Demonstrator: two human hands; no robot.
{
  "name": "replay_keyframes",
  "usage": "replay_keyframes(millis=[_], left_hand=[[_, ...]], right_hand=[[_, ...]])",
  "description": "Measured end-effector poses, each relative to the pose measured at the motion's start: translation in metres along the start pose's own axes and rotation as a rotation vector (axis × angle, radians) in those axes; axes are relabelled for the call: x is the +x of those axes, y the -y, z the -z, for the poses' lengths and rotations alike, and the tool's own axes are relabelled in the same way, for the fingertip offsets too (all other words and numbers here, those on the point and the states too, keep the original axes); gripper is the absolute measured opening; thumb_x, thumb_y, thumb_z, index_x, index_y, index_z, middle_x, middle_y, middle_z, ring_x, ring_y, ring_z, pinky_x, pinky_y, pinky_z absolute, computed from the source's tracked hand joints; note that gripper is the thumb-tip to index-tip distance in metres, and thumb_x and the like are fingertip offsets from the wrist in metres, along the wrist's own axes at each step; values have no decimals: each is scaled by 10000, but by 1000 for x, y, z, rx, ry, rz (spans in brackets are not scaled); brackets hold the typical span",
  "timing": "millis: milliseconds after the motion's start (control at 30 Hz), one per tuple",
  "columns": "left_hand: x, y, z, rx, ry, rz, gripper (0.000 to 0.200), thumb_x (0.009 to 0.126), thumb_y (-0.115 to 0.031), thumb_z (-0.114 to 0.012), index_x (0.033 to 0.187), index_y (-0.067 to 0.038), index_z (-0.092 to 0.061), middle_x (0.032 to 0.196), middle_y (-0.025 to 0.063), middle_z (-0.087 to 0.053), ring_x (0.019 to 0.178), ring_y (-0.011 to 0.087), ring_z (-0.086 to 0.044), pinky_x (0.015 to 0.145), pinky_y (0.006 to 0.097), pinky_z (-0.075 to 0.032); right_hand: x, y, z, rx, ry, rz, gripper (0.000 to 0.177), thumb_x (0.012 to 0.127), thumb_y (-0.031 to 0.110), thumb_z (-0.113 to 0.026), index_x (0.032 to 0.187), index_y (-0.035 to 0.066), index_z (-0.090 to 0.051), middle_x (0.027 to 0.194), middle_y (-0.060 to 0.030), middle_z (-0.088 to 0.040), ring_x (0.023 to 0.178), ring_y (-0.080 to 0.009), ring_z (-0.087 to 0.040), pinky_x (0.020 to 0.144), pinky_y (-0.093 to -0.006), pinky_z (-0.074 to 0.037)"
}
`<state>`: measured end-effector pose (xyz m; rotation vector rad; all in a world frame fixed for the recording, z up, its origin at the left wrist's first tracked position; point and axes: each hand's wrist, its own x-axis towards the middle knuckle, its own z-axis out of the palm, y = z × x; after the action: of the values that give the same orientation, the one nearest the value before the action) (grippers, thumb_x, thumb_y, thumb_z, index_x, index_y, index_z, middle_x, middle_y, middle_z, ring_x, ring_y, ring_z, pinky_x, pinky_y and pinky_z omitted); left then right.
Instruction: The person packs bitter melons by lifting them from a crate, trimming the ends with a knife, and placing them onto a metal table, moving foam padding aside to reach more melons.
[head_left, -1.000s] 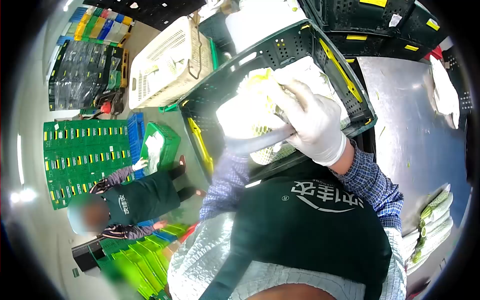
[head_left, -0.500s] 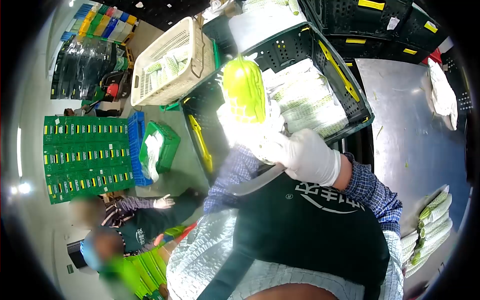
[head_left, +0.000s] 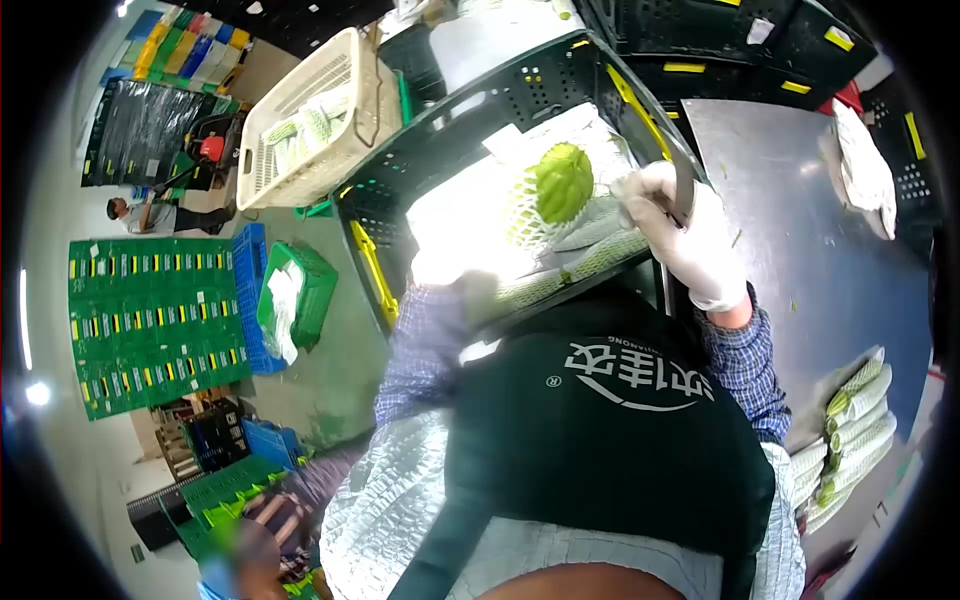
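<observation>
A bumpy green vegetable, partly wrapped in a white foam net, is over the black crate. My gloved left hand is at the crate's left side, near the net's lower end; glare hides its fingers and any contact. To the right, at the crate's edge, my gloved right hand is closed around a curved, blade-like tool that points up. Beneath the vegetable, several netted vegetables and white wrapping lie inside the crate.
A cream basket with netted vegetables stands at the upper left. On the right, a metal table bears a white cloth and a netted pile. Green crates and a person are at left.
The netted vegetable has moved from in front of me to over the crate's contents. My right hand has moved up and right, its tool now pointing up. The co-worker at lower left has shifted lower.
</observation>
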<state>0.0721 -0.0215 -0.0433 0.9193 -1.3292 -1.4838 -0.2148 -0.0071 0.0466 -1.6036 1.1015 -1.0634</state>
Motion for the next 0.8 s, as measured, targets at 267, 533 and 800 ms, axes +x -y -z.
replay_keyframes(millis=[267,533,800], left_hand=[[10,7,-2,72,136,14,1086,534,-219,-961,1458,16,-441,1407,130,-556,1292,240,-539,1132,395,-391],[8,-28,-34,137,37,47,1045,585,-245,-951,1454,24,-436,1397,146,-561,1260,237,-570,1099,379,-436],[16,-39,-26,832,-32,-195,817,736,-297,-859,1397,-7,-476,1358,157,-581,1249,235,-578,1053,360,-474]], right_hand=[[16,-1,7,-558,-267,474,521,745,-39,-607,1253,62,-663,959,-157,-718,712,-258,-695,669,-303,-553],[28,-69,27,-691,-290,402,539,844,15,-623,1372,99,-559,828,-171,-678,697,-313,-655,673,-360,-542],[34,-80,18,236,-121,-92,289,988,252,-598,1083,-9,-677,690,7,-579,580,-62,-512,525,-238,-411]])
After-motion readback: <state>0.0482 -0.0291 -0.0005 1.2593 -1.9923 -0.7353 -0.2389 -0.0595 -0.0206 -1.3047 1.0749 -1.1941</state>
